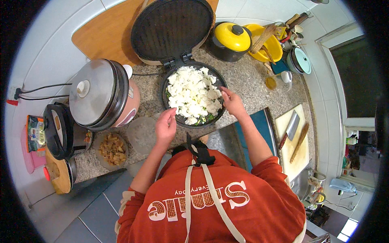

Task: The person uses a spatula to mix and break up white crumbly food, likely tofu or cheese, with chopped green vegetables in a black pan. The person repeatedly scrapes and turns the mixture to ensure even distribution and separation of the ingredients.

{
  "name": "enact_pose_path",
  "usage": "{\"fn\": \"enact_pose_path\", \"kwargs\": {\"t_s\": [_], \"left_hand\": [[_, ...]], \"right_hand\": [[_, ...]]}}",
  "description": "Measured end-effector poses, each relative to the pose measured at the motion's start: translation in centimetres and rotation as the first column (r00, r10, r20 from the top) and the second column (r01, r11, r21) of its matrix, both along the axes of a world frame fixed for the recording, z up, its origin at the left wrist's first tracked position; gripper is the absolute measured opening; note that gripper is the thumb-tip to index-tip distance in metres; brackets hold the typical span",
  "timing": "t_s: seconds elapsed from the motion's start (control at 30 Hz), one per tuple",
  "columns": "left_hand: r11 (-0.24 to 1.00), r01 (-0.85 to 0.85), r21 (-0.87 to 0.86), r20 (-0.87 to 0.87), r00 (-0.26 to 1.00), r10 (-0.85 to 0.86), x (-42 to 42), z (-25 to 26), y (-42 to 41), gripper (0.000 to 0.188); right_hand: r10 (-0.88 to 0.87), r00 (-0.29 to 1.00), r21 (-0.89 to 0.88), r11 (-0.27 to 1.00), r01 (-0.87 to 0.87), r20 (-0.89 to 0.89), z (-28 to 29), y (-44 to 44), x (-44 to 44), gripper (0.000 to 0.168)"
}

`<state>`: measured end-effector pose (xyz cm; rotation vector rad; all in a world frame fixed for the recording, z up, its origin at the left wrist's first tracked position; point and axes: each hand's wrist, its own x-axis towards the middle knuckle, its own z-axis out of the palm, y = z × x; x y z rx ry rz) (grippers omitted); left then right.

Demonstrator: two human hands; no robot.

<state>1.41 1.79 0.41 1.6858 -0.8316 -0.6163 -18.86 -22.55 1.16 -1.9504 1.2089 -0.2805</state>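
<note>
A round black electric griddle pan (224,79) stands before me on the counter. White crumbled food (194,88) is heaped in it over chopped green leaves (209,117). Its ridged black lid (171,29) is raised at the back. At the pan's front left edge is my left hand (165,126), with the fingers loosely curled and a gap at the thumb; nothing shows in it. My right hand (233,102) reaches over the right rim, its fingertips at the edge of the white food. Whether those fingers pinch the rim or some food is not clear.
Left are a pink rice cooker (129,103), a black cooker (57,130), a bowl of brown food pieces (112,149) and a translucent plate (142,135). A yellow-lidded pot (232,36) and yellow basin (275,45) stand back right. A cleaver (292,126) lies on a cutting board (301,152).
</note>
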Motion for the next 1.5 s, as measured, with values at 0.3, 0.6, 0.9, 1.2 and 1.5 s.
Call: {"fn": "enact_pose_path", "kwargs": {"t_s": [0.3, 0.6, 0.9, 1.2, 1.5], "left_hand": [[0.969, 0.206, 0.134, 0.384, 0.891, -0.242, -0.2, 1.1, -1.4, 0.046], [0.998, -0.032, 0.062, 0.253, 0.967, 0.016, 0.8, -0.3, 1.6, 0.037], [0.994, -0.110, -0.025, 0.246, 0.963, 0.113, 0.9, -1.1, 3.8, 0.035], [0.990, -0.137, -0.031, 0.190, 0.972, 0.141, 0.5, -0.8, 4.4, 0.035], [0.991, -0.134, 0.009, 0.151, 0.980, 0.131, -0.3, -0.7, 4.7, 0.034]], "right_hand": [[0.226, 0.959, -0.177, 0.950, -0.256, -0.173, 3.4, 2.2, 3.2, 0.038], [0.377, 0.837, -0.341, 0.786, -0.515, -0.397, -0.4, 2.6, 11.7, 0.040], [0.373, 0.760, -0.306, 0.753, -0.583, -0.532, 6.9, 3.1, 1.0, 0.048], [0.376, 0.801, -0.282, 0.795, -0.537, -0.465, 3.3, 3.7, 4.2, 0.039], [0.347, 0.903, -0.258, 0.876, -0.408, -0.253, 4.4, 0.3, 8.1, 0.040]]}}
